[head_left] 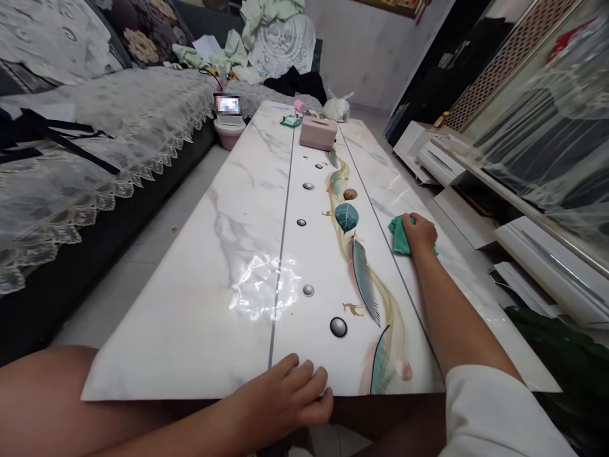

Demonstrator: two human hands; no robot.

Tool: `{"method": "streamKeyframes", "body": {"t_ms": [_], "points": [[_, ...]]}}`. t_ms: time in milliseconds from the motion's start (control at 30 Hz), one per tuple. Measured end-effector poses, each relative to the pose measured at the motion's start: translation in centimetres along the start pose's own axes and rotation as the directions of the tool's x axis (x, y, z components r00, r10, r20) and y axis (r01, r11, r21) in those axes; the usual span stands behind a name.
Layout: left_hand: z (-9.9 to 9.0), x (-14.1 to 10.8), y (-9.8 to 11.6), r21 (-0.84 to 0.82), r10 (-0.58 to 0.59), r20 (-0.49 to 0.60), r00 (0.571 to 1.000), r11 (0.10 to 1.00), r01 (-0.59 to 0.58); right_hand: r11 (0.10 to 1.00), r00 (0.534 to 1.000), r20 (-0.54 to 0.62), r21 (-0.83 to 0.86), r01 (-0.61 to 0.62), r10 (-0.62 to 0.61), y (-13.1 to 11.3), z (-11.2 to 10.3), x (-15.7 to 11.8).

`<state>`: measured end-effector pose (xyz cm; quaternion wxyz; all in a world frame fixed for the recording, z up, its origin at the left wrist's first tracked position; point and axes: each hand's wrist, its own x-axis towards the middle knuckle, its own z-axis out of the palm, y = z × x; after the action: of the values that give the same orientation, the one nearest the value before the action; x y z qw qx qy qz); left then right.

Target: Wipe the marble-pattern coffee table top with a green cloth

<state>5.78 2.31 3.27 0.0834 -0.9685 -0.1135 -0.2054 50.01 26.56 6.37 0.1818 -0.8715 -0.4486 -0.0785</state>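
Cloth, one green piece, was bunched in the right hand on the table, between the right-hand dark line and the right edge, roughly midway along. That hand was clenched round it, fingers curled in, with green showing on both sides of the fist. The left hand grasped nothing; its fingers were slack and slightly bent at the middle of the near edge, and whether their tips pressed on the surface could not be told.

Two dark lines ran lengthwise, making three panels. The middle one bore six printed grey dots, one broad teal leaf and one brown leaf. Toward the far edge stood one pink box, with one small green item and one small pink item near it. One plastic bag was by the far right corner. Beside the left edge, near the far left corner, one lit screen sat above one pink tub.
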Motion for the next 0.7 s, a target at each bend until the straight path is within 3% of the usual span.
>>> {"method": "streamKeyframes", "body": {"t_ms": [100,200,267,367,467,533,600,700], "points": [[0.0,0.2,0.0,0.019,0.006,0.008,1.000,1.000,-0.006,1.000,0.999,0.036,0.008,0.014,-0.015,-0.2,-0.3,0.2],[0.2,0.1,0.1,0.030,0.001,0.000,1.000,1.000,-0.001,0.988,0.977,0.156,0.077,0.136,-0.147,0.6,-1.7,-1.5],[0.2,-0.1,0.2,0.033,0.002,-0.024,1.000,0.999,-0.001,0.951,0.924,0.245,0.173,0.257,-0.294,2.6,-3.2,-4.4],[-0.4,-0.2,0.3,0.019,0.003,-0.012,1.000,1.000,-0.003,0.885,0.849,0.299,0.317,0.342,-0.435,7.6,-5.8,-10.8],[-1.3,0.0,0.1,-0.020,0.013,0.050,0.999,1.000,-0.012,0.875,0.875,0.247,0.370,0.312,-0.416,12.6,-7.9,-16.6],[-1.8,0.0,0.0,-0.100,0.036,0.089,0.995,0.995,-0.027,0.865,0.891,0.203,0.399,0.303,-0.406,14.4,-8.7,-18.7],[-1.9,-0.4,0.1,-0.239,-0.003,0.135,0.991,0.970,0.035,0.851,0.890,0.196,0.433,0.297,-0.411,14.9,-8.9,-19.3],[-1.8,-1.3,0.4,-0.460,-0.132,0.278,0.951,0.851,0.253,0.845,0.898,0.206,0.468,0.259,-0.389,14.3,-8.7,-18.4]]}}
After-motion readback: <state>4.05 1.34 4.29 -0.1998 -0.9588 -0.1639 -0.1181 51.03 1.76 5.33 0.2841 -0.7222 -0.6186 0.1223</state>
